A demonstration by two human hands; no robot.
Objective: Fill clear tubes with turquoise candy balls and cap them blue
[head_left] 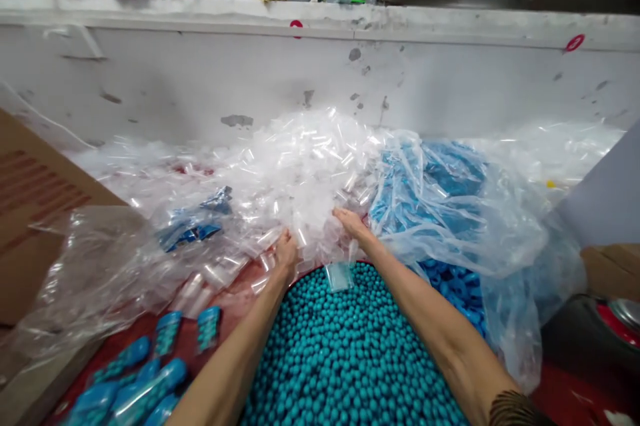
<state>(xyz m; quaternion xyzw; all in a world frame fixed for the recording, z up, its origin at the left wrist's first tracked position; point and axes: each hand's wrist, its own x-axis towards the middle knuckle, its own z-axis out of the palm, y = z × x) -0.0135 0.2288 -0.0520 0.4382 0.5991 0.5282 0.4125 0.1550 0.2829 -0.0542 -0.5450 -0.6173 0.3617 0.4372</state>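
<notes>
Both hands reach to the near edge of a heap of clear plastic tubes (pixel 310 166). My left hand (pixel 287 251) has its fingers curled in beside some tubes; what it may hold is hidden. My right hand (pixel 349 221) touches the heap, its fingers together at the tubes; I cannot make out anything in them. Below and between my forearms lies a large red-rimmed container full of teal balls (pixel 350 353). A clear tube (pixel 340 277) rests on the balls at the far rim.
Filled tubes with blue caps (pixel 150 386) lie at the lower left. A plastic bag of blue caps (pixel 435 179) is at the right. Cardboard (pixel 45 213) stands at the left, a white wall (pixel 200 79) behind.
</notes>
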